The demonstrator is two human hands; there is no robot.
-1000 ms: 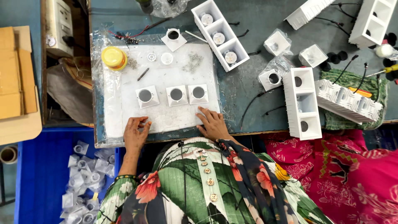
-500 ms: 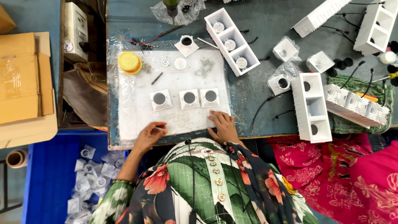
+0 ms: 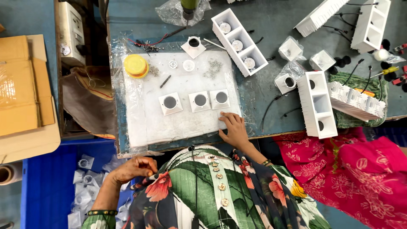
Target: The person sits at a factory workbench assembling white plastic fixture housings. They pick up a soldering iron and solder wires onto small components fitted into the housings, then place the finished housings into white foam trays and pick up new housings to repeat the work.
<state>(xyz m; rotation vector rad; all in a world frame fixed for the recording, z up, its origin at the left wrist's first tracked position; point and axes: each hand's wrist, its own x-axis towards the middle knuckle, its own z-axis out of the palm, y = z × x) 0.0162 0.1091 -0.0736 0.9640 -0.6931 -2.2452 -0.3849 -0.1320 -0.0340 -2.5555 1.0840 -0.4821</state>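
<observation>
Three white square housings with round holes lie in a row on a white mat (image 3: 186,125): left one (image 3: 170,103), middle one (image 3: 199,101), right one (image 3: 220,98). My right hand (image 3: 232,129) rests flat on the mat just below the right housing, fingers spread, holding nothing. My left hand (image 3: 135,168) is off the table, below its front edge, over the blue bin (image 3: 42,186) of white parts (image 3: 85,188). Its fingers are curled under, and I cannot see whether they hold anything.
A yellow lid (image 3: 135,65), loose screws (image 3: 214,68) and small rings lie at the mat's far side. Long white three-cell housings (image 3: 239,41) (image 3: 316,104) and black cables fill the table's right. A cardboard box (image 3: 21,85) is at left. Pink floral cloth (image 3: 360,169) is at right.
My left hand has left the mat and dropped below the table edge toward the blue bin. The right hand stays on the mat. The view has shifted slightly.
</observation>
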